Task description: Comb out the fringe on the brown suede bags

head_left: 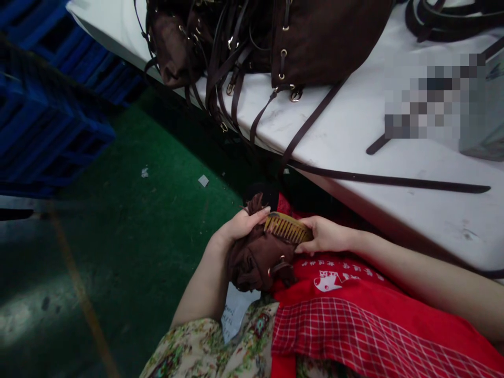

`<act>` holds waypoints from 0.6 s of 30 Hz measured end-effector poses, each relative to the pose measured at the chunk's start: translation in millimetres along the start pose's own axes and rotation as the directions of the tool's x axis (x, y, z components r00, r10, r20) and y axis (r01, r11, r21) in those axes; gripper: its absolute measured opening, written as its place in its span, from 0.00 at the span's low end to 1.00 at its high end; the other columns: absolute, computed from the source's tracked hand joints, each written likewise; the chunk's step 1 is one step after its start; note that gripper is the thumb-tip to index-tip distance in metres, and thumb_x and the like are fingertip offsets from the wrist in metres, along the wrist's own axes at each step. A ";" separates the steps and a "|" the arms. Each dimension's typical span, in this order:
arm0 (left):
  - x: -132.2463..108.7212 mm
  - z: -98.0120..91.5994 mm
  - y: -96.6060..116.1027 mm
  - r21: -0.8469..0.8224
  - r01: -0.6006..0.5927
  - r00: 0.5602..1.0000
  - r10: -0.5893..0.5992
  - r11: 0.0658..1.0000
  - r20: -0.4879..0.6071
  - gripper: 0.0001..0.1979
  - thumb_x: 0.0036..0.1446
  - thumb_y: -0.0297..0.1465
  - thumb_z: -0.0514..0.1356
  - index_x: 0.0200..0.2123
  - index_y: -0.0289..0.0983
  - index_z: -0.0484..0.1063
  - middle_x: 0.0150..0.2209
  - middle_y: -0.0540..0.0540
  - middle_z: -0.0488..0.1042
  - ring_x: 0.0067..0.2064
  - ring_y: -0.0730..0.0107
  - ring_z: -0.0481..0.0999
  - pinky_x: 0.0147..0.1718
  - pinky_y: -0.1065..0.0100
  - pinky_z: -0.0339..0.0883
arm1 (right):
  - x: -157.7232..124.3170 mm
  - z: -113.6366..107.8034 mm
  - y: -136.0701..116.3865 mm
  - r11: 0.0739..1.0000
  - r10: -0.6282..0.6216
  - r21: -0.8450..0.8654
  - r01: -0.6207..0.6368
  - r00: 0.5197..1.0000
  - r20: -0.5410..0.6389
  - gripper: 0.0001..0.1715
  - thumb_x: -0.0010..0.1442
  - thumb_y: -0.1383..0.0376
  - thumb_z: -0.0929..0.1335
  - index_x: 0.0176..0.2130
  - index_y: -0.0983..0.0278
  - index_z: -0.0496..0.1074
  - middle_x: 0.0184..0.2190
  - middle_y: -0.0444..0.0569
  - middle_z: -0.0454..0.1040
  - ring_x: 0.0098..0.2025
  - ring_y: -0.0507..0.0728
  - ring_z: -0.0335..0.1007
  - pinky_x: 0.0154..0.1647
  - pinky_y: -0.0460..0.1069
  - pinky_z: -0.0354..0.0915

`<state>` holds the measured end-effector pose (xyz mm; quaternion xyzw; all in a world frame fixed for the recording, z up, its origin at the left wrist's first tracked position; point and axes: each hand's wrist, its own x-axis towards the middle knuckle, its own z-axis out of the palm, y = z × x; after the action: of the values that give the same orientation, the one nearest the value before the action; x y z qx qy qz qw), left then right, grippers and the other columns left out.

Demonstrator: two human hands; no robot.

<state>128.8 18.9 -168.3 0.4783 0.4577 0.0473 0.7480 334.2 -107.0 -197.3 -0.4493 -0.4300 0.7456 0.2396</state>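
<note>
Combing of brown suede bag (255, 260) with wooden comb (286, 228): step in hand, as judged from the grip and the teeth on the fabric. Comb pinched along its spine between thumb and curled fingers of right hand (325, 235), teeth pointing toward seven o'clock and resting on top of the bag. Left hand (240, 226) cupped over the bag from nine o'clock, fingers partly closed, fingertips touching the comb's far end and pressing the fabric down. Bag bunched on the lap against red apron (354, 294), at six o'clock from frame centre, just below the edge of white table (354, 121). At twelve o'clock, on the table, heap of similar brown bags (326, 37) with loose straps (394, 181). For a further stroke across the nap: firm left-hand hold needed, to keep the soft piece from sliding, plus light, even pressure on the teeth.
</note>
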 end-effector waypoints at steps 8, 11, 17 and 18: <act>17.1 -11.0 14.4 0.086 -0.002 0.963 -0.022 0.996 0.268 0.19 0.54 0.44 0.61 0.23 0.34 0.67 0.25 0.48 0.73 0.31 0.68 0.74 0.36 0.67 0.68 | -0.8 16.4 -1.4 0.781 -0.337 -0.613 0.123 0.908 -0.248 0.03 0.51 0.69 0.68 0.26 0.65 0.69 0.24 0.43 0.70 0.27 0.50 0.65 0.30 0.45 0.61; 20.1 -14.8 11.6 0.143 0.059 0.936 -0.104 0.988 0.336 0.18 0.53 0.45 0.62 0.32 0.33 0.74 0.30 0.45 0.77 0.35 0.66 0.76 0.39 0.66 0.69 | -3.7 14.1 -11.3 0.853 -0.354 -0.495 0.165 0.880 -0.316 0.03 0.50 0.66 0.68 0.27 0.65 0.69 0.24 0.42 0.69 0.26 0.50 0.65 0.27 0.43 0.60; 20.8 12.0 7.2 0.332 -0.090 0.724 -0.167 0.939 0.670 0.24 0.46 0.46 0.67 0.42 0.37 0.76 0.42 0.45 0.78 0.47 0.60 0.75 0.50 0.63 0.66 | -9.0 -2.2 -44.3 0.940 -0.237 -0.320 0.119 0.901 -0.362 0.02 0.44 0.70 0.65 0.24 0.64 0.64 0.19 0.38 0.65 0.22 0.49 0.60 0.21 0.43 0.57; 19.2 19.3 7.5 0.380 -0.153 0.716 -0.162 0.912 0.679 0.24 0.45 0.44 0.68 0.44 0.37 0.75 0.43 0.45 0.78 0.48 0.59 0.75 0.51 0.62 0.65 | -9.4 -5.2 -49.5 0.953 -0.198 -0.287 0.094 0.913 -0.357 0.03 0.43 0.70 0.64 0.24 0.64 0.64 0.19 0.38 0.64 0.21 0.48 0.60 0.20 0.43 0.56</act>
<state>156.7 19.8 -172.5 0.6049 0.1425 -0.2351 0.7474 341.9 -86.3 -151.7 -0.5800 -0.5031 0.5595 0.3123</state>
